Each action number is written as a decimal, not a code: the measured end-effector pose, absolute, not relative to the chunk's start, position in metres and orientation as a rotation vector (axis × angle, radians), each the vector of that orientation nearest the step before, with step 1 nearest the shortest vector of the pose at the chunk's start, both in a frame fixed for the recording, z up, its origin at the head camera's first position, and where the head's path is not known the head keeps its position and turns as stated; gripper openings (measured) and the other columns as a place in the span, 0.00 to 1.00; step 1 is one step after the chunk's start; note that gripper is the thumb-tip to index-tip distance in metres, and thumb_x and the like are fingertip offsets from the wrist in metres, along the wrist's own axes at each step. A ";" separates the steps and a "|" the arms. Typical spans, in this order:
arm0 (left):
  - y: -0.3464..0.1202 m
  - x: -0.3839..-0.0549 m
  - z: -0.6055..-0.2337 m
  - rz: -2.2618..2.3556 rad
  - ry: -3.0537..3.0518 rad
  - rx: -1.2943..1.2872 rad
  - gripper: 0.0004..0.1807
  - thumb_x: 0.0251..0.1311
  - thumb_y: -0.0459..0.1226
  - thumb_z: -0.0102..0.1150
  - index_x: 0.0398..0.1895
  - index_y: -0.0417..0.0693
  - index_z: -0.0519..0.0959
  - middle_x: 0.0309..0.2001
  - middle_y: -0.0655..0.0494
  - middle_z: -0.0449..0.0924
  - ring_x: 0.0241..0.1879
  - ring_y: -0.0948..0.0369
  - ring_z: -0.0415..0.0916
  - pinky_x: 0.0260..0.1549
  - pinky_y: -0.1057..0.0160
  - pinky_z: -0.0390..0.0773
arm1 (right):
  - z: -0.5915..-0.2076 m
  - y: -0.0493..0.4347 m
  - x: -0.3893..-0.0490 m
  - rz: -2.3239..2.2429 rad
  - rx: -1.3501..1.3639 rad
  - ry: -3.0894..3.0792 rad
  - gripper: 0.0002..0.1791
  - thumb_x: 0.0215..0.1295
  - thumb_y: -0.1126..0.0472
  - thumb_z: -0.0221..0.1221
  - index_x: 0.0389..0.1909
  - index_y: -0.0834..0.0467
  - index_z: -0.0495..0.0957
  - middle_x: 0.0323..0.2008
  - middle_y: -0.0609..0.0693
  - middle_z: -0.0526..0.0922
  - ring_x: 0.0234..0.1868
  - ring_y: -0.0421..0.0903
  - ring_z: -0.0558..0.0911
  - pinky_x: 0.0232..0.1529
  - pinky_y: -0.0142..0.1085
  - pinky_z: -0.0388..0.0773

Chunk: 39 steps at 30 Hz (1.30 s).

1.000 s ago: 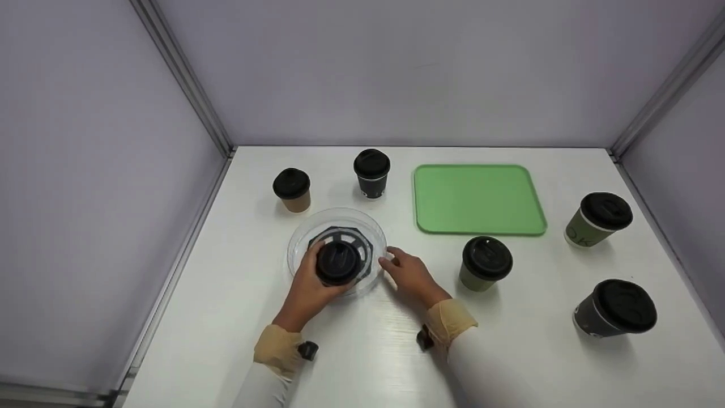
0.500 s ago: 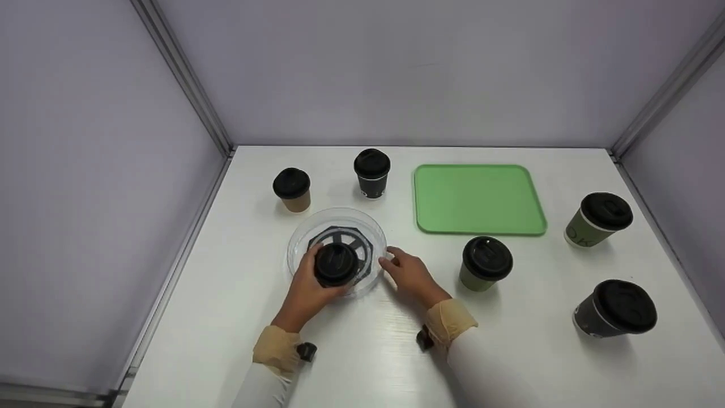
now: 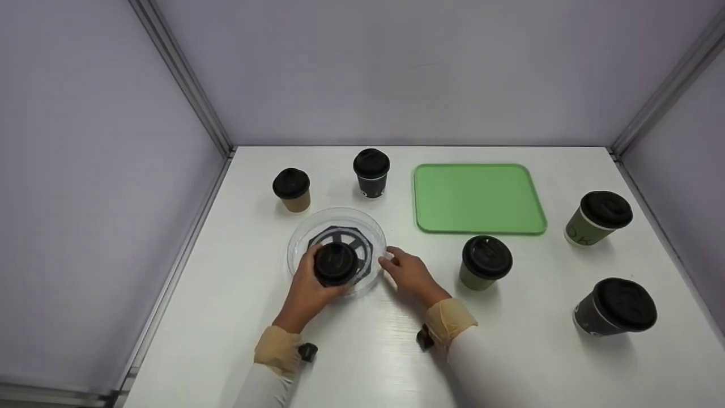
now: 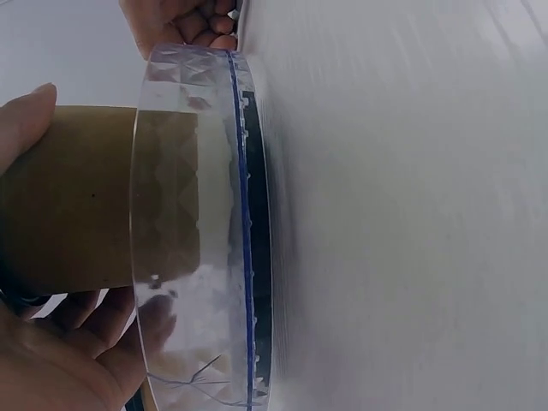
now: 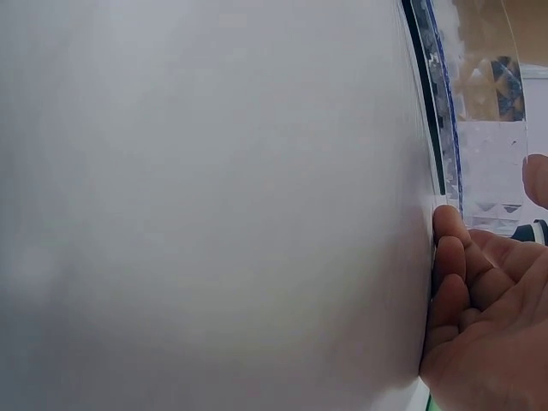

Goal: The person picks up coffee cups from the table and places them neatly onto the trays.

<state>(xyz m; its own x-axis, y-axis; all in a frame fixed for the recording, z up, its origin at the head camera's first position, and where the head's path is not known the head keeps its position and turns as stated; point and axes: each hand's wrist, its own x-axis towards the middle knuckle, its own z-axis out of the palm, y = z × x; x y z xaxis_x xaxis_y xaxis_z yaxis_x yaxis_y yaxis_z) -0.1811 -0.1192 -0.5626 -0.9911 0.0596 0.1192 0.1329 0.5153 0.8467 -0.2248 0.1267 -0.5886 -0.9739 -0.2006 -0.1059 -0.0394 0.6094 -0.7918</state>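
A brown paper coffee cup [image 4: 81, 197] with a black lid [image 3: 336, 263] stands in a clear round tray [image 3: 303, 229], toward its near side. My left hand [image 3: 308, 296] grips the cup, thumb on one side and fingers on the other. In the left wrist view the cup's lower part shows through the tray's faceted wall. A dark octagonal piece with a spoked pattern [image 3: 361, 245] shows through the tray bottom. At the tray's right rim is my right hand [image 3: 412, 277], thumb and forefinger right at the edge. Its other fingers [image 5: 449, 257] rest loosely bent by the table.
Behind the tray stand a small brown lidded cup [image 3: 296, 201] and a black one [image 3: 372, 184]. A flat green tray [image 3: 478, 198] lies back right. Green lidded cups [image 3: 476, 279] [image 3: 586, 229] and a large dark cup [image 3: 595, 317] stand to the right. Walls [image 3: 419, 73] enclose the table.
The cup in my left hand has shifted very slightly left within the clear tray since the earliest frame. My right hand has stayed at the rim.
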 end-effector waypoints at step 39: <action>-0.163 -0.199 -0.504 -1.439 -2.566 -0.311 0.54 0.50 0.53 0.72 0.75 0.47 0.52 0.66 0.51 0.60 0.65 0.53 0.61 0.61 0.53 0.64 | -0.589 0.128 -0.226 -1.272 -0.203 2.639 0.32 0.72 0.41 0.50 0.67 0.58 0.69 0.45 0.55 0.82 0.48 0.51 0.80 0.52 0.48 0.72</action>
